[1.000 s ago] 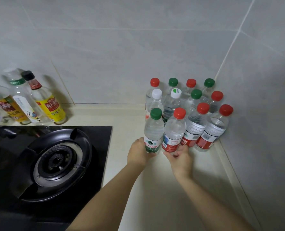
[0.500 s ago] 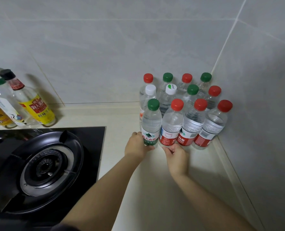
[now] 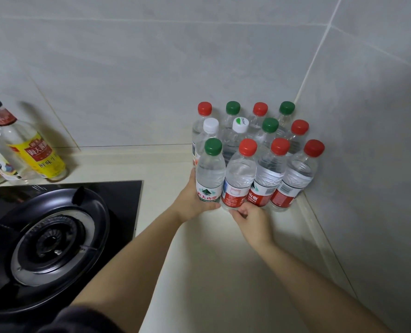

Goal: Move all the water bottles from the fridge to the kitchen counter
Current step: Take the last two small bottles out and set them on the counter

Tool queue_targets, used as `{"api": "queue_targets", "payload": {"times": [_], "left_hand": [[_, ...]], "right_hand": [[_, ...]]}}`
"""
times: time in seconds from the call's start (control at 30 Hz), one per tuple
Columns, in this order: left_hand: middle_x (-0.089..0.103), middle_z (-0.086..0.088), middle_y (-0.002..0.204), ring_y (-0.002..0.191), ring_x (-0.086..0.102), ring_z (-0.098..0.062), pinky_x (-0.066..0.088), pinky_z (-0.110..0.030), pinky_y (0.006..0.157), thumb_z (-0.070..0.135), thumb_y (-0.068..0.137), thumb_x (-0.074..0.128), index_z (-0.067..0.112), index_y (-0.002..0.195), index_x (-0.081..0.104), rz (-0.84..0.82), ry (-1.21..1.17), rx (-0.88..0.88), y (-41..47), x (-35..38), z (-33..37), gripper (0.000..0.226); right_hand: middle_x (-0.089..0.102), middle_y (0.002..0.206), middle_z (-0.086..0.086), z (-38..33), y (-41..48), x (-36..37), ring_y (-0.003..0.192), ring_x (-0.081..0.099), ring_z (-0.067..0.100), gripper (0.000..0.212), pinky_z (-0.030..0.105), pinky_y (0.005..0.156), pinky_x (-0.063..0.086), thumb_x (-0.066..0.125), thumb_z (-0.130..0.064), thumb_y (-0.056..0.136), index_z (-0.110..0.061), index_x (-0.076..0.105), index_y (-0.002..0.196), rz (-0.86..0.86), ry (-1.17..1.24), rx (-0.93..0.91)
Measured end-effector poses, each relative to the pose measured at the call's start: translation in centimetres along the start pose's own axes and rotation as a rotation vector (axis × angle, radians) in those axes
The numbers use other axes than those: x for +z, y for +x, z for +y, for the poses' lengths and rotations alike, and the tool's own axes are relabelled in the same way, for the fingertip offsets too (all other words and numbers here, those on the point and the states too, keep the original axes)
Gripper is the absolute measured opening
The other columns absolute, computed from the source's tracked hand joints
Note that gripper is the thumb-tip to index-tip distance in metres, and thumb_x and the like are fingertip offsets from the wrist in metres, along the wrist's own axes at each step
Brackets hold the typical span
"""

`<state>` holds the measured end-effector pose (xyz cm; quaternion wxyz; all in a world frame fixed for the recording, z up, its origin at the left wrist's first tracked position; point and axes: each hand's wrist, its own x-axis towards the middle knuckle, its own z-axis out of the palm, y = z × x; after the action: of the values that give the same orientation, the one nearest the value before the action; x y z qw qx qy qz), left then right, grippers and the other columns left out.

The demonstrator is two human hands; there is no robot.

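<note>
Twelve clear plastic water bottles stand upright in three tight rows in the corner of the pale cream kitchen counter [image 3: 223, 272], pressed against the grey tiled walls [image 3: 151, 68]. Both bare forearms reach forward from the bottom of the view toward the front row. The left hand [image 3: 191, 200] wraps around the lower part of the clear plastic water bottle with the green cap and green-and-white label [image 3: 210, 174], which stands at the left end of the front row; the palm sits against the bottle's left side and the fingers curl under its label, gripping it. The right hand [image 3: 253, 218] lies low on the counter with its back turned up and its fingers curled in against the base of the neighbouring clear plastic water bottle with the red cap and red label [image 3: 239, 179]; I cannot tell whether they clasp it or only touch it. The two bottles touch side by side. To the left sits a black glass gas stove with a round burner [image 3: 55, 236], and behind it stands a glass sauce bottle with a yellow label [image 3: 36, 152].
</note>
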<state>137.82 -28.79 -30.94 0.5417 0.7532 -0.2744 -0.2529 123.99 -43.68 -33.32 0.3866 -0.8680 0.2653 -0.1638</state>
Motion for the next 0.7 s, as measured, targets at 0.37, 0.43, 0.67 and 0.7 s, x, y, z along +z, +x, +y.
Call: {"api": "queue_targets", "payload": {"times": [0.37,0.43,0.67,0.7], "left_hand": [[0.026,0.012,0.149,0.138,0.034,-0.013,0.036,-0.02,0.103,0.0,0.081,0.069,0.016,0.154,-0.002,-0.218,0.134,-0.122,-0.5,-3.3,1.8,0.103],[0.011,0.004,0.159,0.148,0.015,-0.018,0.024,-0.028,0.111,0.007,0.09,0.059,0.012,0.154,-0.01,-0.114,0.141,-0.241,0.4,-4.4,2.2,0.094],[0.066,-0.011,0.123,0.113,0.061,-0.025,0.043,-0.04,0.104,0.054,0.101,0.028,0.012,0.128,0.059,0.233,-0.769,-0.366,4.0,-0.5,3.7,0.059],[0.071,-0.011,0.111,0.107,0.064,-0.027,0.047,-0.038,0.097,0.053,0.102,0.026,0.012,0.118,0.064,0.223,-0.766,-0.354,4.0,0.0,3.6,0.058]], "right_hand": [[0.055,0.055,-0.006,0.0,-0.1,-0.3,0.056,0.052,0.018,0.039,0.033,0.056,0.042,0.075,-0.019,0.083,-0.025,0.044,0.059,-0.03,-0.033,0.001],[0.055,0.056,-0.009,0.1,0.2,-0.5,0.055,0.052,0.015,0.035,0.032,0.057,0.043,0.075,-0.02,0.082,-0.024,0.047,0.061,-0.054,-0.045,-0.001],[0.052,0.052,-0.012,0.9,0.7,-1.0,0.052,0.049,0.007,0.036,0.029,0.057,0.043,0.077,-0.021,0.081,-0.027,0.047,0.061,-0.119,-0.067,-0.053],[0.053,0.052,-0.011,1.0,0.8,-1.0,0.052,0.05,0.008,0.039,0.03,0.057,0.044,0.077,-0.021,0.081,-0.029,0.046,0.06,-0.113,-0.058,-0.06]]}}
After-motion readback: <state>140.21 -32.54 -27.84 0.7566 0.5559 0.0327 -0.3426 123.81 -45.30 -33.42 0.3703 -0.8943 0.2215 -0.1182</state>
